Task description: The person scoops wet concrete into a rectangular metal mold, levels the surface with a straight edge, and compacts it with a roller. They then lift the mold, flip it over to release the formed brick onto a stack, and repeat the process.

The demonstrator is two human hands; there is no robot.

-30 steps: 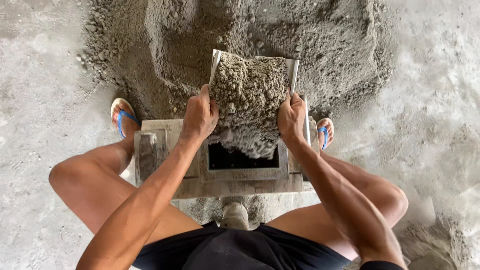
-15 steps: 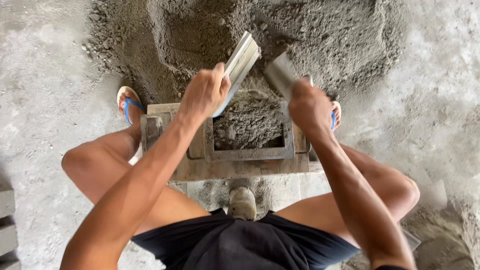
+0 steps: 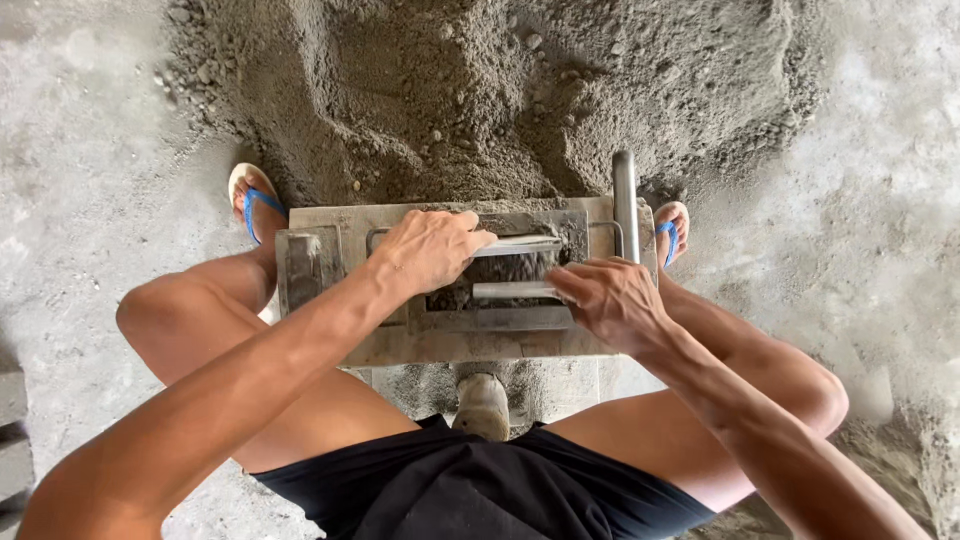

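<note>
A block mould [image 3: 330,262] sits on the floor [image 3: 90,200] between the person's knees, with a heap of sand mix [image 3: 480,90] just behind it, touching its far edge. In the mould's middle opening lie two flat plates [image 3: 515,268], one behind the other, with mix between them. The left hand [image 3: 432,250] rests on the far plate; the right hand [image 3: 610,300] lies on the near plate's right end. An upright pipe handle [image 3: 625,200] stands at the mould's right side. The left foot [image 3: 252,200] is planted left of the mould, the right foot [image 3: 672,228] right of it, both at the heap's foot. A lever knob [image 3: 482,405] sits in front of the mould, near the person's lap.
</note>
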